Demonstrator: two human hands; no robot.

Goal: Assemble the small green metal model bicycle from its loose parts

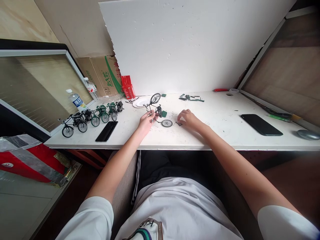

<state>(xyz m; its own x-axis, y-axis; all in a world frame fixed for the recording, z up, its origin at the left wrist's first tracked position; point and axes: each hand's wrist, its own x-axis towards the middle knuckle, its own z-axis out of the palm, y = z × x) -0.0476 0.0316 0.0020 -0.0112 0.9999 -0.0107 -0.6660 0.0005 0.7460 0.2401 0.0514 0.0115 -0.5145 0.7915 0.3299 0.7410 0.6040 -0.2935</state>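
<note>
My left hand [147,120] is closed on a black model bicycle [159,111], tilted above the white table. One spoked wheel [155,98] points up and away; another wheel [167,123] is low, near the tabletop. To the right, my right hand [187,117] rests at the table with its fingers bent together around a small dark part [179,123], whose kind I cannot make out. Tiny loose bits [172,114] lie between the hands. A green piece [164,114] sits just behind the bicycle.
Several finished model bicycles [100,114] stand at the left, beside a phone [107,131] and bottles [76,100]. Green and black parts [191,98] lie at the back, near a white plate [140,102]. A black phone [261,124] and a mouse [308,134] are at the right.
</note>
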